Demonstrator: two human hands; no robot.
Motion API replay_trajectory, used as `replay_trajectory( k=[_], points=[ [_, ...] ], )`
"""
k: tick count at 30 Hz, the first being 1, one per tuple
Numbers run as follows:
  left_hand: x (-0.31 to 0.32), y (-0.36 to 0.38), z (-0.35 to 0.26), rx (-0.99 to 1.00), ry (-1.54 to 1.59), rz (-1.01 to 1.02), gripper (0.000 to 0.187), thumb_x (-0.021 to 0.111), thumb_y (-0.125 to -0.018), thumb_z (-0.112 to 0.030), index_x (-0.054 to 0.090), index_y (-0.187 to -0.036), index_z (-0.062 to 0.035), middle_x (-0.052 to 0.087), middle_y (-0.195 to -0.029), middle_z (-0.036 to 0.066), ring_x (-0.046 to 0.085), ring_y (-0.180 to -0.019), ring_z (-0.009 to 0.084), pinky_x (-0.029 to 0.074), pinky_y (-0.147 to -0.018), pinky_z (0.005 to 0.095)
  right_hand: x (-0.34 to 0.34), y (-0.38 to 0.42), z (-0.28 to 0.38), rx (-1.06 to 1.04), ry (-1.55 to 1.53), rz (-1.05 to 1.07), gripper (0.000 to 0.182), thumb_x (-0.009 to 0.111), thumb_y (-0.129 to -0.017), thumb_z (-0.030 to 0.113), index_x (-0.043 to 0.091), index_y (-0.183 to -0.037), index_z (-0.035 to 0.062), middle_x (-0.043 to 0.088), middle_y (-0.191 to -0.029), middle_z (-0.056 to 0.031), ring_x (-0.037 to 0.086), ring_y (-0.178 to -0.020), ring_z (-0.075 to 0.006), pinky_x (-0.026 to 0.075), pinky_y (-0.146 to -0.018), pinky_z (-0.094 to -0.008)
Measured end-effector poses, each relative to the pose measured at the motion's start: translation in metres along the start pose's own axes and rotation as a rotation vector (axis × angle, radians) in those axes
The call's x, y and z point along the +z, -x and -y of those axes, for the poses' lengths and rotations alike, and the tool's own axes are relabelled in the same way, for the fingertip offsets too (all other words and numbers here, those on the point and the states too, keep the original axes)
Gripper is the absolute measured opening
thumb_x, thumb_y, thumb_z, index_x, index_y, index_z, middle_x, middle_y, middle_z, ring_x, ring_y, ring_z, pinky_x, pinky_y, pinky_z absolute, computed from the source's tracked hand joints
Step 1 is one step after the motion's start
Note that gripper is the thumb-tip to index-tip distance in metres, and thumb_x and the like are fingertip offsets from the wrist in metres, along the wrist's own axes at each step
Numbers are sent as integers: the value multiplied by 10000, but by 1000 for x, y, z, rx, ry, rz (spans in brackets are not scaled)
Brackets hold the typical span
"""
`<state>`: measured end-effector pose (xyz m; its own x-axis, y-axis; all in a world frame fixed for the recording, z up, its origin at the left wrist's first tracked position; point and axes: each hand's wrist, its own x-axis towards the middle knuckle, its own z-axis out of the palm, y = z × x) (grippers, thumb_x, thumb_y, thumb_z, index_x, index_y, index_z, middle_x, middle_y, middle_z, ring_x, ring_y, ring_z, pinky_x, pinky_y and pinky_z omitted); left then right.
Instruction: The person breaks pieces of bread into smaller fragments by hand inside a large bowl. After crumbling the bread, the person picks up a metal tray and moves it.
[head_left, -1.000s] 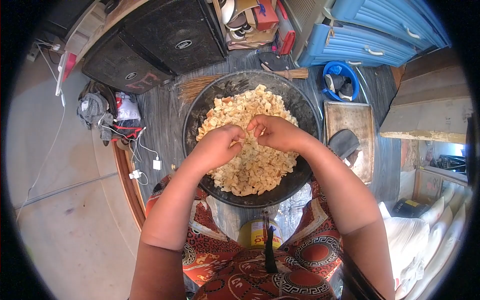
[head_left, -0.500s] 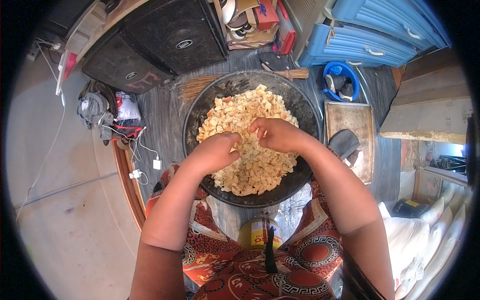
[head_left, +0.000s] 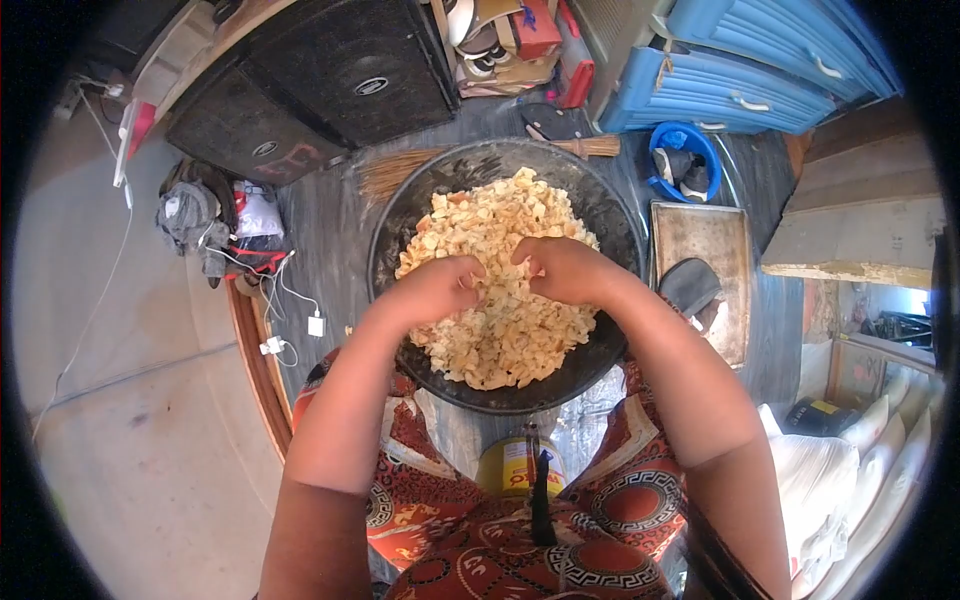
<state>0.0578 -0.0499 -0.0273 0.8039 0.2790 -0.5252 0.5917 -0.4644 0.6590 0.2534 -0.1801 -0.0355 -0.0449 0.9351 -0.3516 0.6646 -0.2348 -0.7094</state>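
A large round black basin (head_left: 400, 215) sits in front of me, between my knees. It holds a heap of pale, torn bread-like pieces (head_left: 500, 345). My left hand (head_left: 440, 287) is over the left part of the heap, its fingers curled inward at the pieces. Just to the right, my right hand (head_left: 562, 270) is curled the same way, its fingertips at the heap. A small gap separates the hands. Whatever lies between the fingers of either hand is too small to make out.
Behind the basin lies a straw broom (head_left: 400, 172). To the right are a metal tray (head_left: 700, 225) with a dark shoe-like item (head_left: 688, 287) and a blue tub (head_left: 712, 165). A yellow tin (head_left: 512, 467) stands between my legs. Chargers with cables (head_left: 316, 326) lie left.
My left hand has risen slightly and its fingers have curled in more. My right hand has shifted slightly right, its fingers drawn closer together.
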Motion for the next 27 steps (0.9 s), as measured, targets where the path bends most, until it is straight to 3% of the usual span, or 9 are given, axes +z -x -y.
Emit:
replay_trajectory(
  k=[3,7,9,12,15,17,20,22,27],
  points=[
    [13,-26,70,-65,189,-73,324,625,-823,-228,579,-1049,0,632,-933,103,590,-833,194,459,-732,321,-3,-1,-10,222,20,96,379,594,-747,156,553,-1119,100,621,-1033,-158,586,-984,-317,457,-834,-400],
    [57,-35,154,-692,268,-869,389,619,-835,-249,552,-1082,45,617,-1022,154,590,-891,276,457,-775,365,15,-1,-62,340,119,42,378,570,-778,230,561,-1121,70,619,-1012,-177,584,-982,-342,460,-835,-414],
    [98,-41,175,-901,912,-1167,474,575,-863,-306,499,-1193,27,572,-1119,192,568,-959,311,443,-815,423,28,3,-104,356,248,99,399,551,-796,292,573,-1115,53,611,-1041,-190,579,-998,-342,457,-841,-415],
    [158,-53,224,-816,581,-1086,543,524,-893,-375,435,-1291,-17,527,-1188,194,544,-1013,307,434,-843,429,57,20,-159,529,266,191,523,516,-815,440,585,-1125,24,588,-1104,-222,566,-1041,-339,448,-870,-396],
    [175,-60,217,-952,943,-1021,601,448,-908,-490,419,-1328,-61,532,-1186,175,516,-1051,324,411,-875,448,93,27,-221,767,39,105,709,499,-794,595,531,-1216,26,517,-1214,-250,516,-1126,-343,406,-936,-387],
    [152,-52,214,-1169,1287,-638,703,365,-890,-609,380,-1363,-89,479,-1251,160,466,-1109,339,366,-905,518,115,25,-230,845,-116,21,813,500,-770,664,476,-1290,39,462,-1292,-259,475,-1185,-348,372,-980,-398],
    [143,-49,220,-1126,1321,-515,880,337,-803,-744,236,-1437,-143,293,-1423,173,327,-1275,338,290,-985,551,156,17,-221,1045,-1092,-57,1000,477,-704,776,238,-1442,144,214,-1469,-202,182,-1359,-347,190,-1059,-517],
    [142,-45,223,-1068,1347,-368,970,365,-748,-793,141,-1464,-179,144,-1491,158,202,-1353,326,211,-1041,555,187,9,-223,1062,-1169,-91,992,518,-704,751,279,-1419,105,282,-1440,-174,261,-1320,-327,225,-1050,-490],
    [128,-36,176,-985,1469,-367,965,369,-741,-799,149,-1463,-198,170,-1491,132,228,-1343,330,209,-1040,547,154,1,-154,1202,-1235,-153,953,565,-706,717,308,-1412,129,350,-1418,-134,338,-1292,-278,232,-1064,-456]
  ],
)
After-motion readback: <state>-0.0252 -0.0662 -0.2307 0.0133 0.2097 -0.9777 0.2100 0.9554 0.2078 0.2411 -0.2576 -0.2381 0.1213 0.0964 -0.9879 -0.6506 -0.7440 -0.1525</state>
